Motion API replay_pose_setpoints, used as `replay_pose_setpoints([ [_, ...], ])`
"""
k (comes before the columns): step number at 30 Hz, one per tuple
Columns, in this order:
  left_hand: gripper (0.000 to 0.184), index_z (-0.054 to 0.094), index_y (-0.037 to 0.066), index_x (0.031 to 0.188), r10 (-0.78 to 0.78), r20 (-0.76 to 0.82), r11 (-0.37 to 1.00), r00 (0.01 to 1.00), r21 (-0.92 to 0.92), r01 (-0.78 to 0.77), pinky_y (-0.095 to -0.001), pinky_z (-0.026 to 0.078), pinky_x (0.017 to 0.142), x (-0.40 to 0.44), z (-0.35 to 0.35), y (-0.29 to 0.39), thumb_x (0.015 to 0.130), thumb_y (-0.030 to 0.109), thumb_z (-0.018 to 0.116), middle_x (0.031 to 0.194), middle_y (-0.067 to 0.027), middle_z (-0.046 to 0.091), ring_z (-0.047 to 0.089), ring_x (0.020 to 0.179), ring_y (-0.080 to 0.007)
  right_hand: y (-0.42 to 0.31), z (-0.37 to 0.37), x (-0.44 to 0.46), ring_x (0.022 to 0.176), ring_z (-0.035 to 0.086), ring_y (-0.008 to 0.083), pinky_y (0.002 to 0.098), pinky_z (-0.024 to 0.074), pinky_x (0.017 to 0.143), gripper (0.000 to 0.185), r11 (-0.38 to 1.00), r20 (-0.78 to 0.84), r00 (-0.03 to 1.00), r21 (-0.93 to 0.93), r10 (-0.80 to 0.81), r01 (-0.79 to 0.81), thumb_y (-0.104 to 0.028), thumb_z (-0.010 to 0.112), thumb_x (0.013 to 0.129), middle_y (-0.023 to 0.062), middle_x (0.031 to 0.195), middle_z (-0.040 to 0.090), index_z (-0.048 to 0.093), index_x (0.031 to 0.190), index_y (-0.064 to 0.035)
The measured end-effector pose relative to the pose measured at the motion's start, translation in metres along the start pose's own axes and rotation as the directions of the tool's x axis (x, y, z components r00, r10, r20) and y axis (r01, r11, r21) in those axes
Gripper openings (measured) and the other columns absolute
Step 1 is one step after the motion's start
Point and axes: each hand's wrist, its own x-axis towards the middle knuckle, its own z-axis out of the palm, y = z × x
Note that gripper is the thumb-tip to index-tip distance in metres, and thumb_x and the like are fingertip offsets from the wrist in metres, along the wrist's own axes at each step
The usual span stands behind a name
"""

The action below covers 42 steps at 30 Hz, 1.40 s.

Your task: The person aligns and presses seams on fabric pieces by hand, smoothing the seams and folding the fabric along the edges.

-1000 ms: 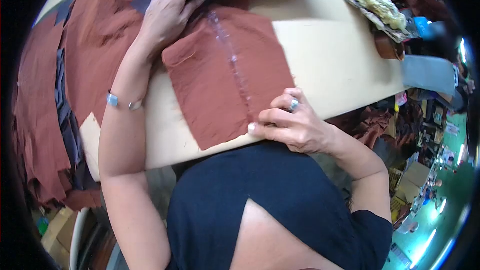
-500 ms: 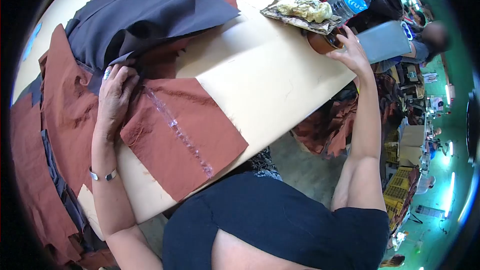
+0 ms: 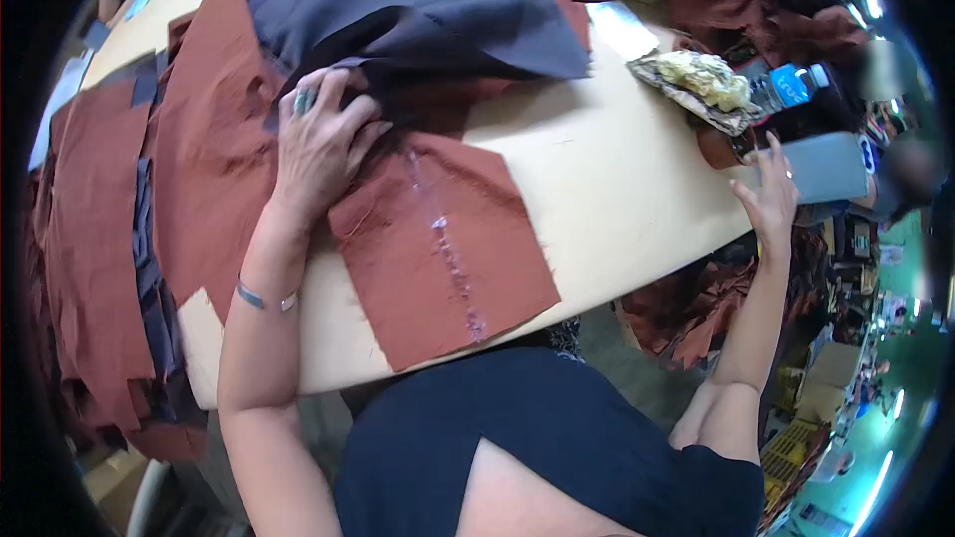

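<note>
My left hand [image 3: 328,144], with a ring and a wrist cuff, has its fingers curled into the fabric where dark grey cloth [image 3: 428,15] meets rust-brown cloth [image 3: 214,159]. The fingertips are hidden in the folds. Just below it lies a rust-brown fabric piece [image 3: 398,268] with a shiny clear strip down its middle. Over the right side of the table, my right hand [image 3: 771,199] has its fingers spread beside a brown cup [image 3: 718,151], partly hidden under a crumpled pale yellowish bundle [image 3: 706,80]. Whether the fingers touch the cup I cannot tell.
A water bottle [image 3: 791,87] with a blue label and a greyish flat panel [image 3: 826,167] stand near the right hand. The pale table [image 3: 607,169] ends close to my body. More rust cloth [image 3: 686,308] hangs beyond its right edge. Another person [image 3: 910,169] is at far right.
The view has shifted, so the table and cloth appear further right. My right hand has drawn slightly away from the cup, fingers spread. My left hand stays at the cloth.
</note>
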Motion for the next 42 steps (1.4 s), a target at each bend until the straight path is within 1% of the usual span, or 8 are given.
replay_pose_setpoints([
  [4,0.024,0.063,0.010,0.093,-0.093,0.219,0.964,0.971,-0.223,0.143,-0.0415,0.037,0.097,-0.008,-0.011,-0.017,0.074,0.024,0.068,0.118,-0.0101,0.050,0.042,0.115,-0.0328,-0.075,-0.039,-0.011,0.109,0.050,0.0273,0.0403,0.0419,0.088,0.024,0.993,-0.227,0.968,0.033,-0.103,0.114,-0.009,0.066,0.069,0.0069,0.121,0.052,0.063,0.093,-0.0114],
  [5,0.027,0.062,0.010,0.095,-0.095,0.238,0.953,0.967,-0.260,0.158,-0.0411,0.036,0.099,-0.010,-0.013,-0.019,0.073,0.024,0.068,0.121,-0.0113,0.049,0.041,0.118,-0.0339,-0.104,-0.046,-0.010,0.106,0.052,0.0267,0.0385,0.0421,0.088,0.025,0.934,-0.265,0.949,0.264,-0.170,0.241,-0.004,0.065,0.070,0.0068,0.115,0.055,0.065,0.093,-0.0111],
  [8,0.036,0.060,0.010,0.103,-0.140,0.280,0.943,0.950,-0.255,0.214,-0.0396,0.035,0.102,-0.014,-0.015,-0.016,0.071,0.024,0.070,0.126,-0.0133,0.047,0.039,0.121,-0.0336,-0.192,-0.060,-0.010,0.095,0.058,0.0262,0.0355,0.0448,0.083,0.026,0.508,-0.284,0.854,0.705,-0.436,0.494,0.002,0.063,0.071,0.0107,0.101,0.060,0.066,0.095,-0.0082],
  [11,0.042,0.056,0.010,0.106,-0.154,0.292,0.923,0.944,-0.298,0.242,-0.0388,0.035,0.101,-0.013,-0.015,-0.013,0.070,0.023,0.071,0.125,-0.0132,0.048,0.040,0.120,-0.0318,-0.264,-0.032,0.005,0.091,0.060,0.0277,0.0335,0.0465,0.080,0.021,0.095,-0.290,0.793,0.912,-0.536,0.398,0.003,0.058,0.075,0.0129,0.096,0.062,0.064,0.093,-0.0049],
  [13,0.040,0.055,0.008,0.104,-0.134,0.248,0.928,0.959,-0.308,0.210,-0.0384,0.036,0.099,-0.015,-0.010,-0.018,0.069,0.019,0.070,0.122,-0.0128,0.050,0.042,0.118,-0.0314,-0.296,-0.014,0.019,0.089,0.060,0.0263,0.0331,0.0470,0.078,0.021,-0.020,-0.298,0.807,0.942,-0.510,0.335,0.005,0.054,0.076,0.0121,0.093,0.062,0.063,0.093,-0.0041],
  [22,0.017,0.048,0.003,0.083,-0.036,0.104,0.946,0.994,-0.317,0.067,-0.0411,0.043,0.078,-0.012,-0.003,-0.021,0.072,0.002,0.061,0.092,-0.0117,0.053,0.051,0.090,-0.0332,-0.321,0.008,0.031,0.084,0.056,0.0273,0.0370,0.0462,0.079,0.029,0.196,-0.386,0.696,0.775,-0.605,0.600,0.005,0.054,0.073,0.0080,0.093,0.059,0.066,0.096,-0.0081],
  [25,0.019,0.050,0.003,0.089,-0.089,0.284,0.955,0.955,-0.247,0.163,-0.0386,0.042,0.090,-0.009,-0.009,-0.020,0.074,0.006,0.063,0.122,-0.0137,0.053,0.050,0.108,-0.0339,-0.325,0.007,0.030,0.086,0.054,0.0275,0.0376,0.0451,0.080,0.032,0.272,-0.361,0.687,0.726,-0.631,0.631,0.005,0.053,0.074,0.0089,0.096,0.057,0.067,0.099,-0.0090],
  [42,0.019,0.050,0.002,0.087,-0.055,0.253,0.959,0.966,-0.256,0.122,-0.0379,0.042,0.091,-0.011,-0.004,-0.026,0.073,0.005,0.063,0.121,-0.0120,0.054,0.050,0.108,-0.0317,-0.309,-0.001,0.003,0.090,0.051,0.0244,0.0330,0.0410,0.082,0.036,0.178,-0.245,0.658,0.844,-0.712,0.507,0.009,0.051,0.074,0.0083,0.094,0.052,0.068,0.101,-0.0085],
])
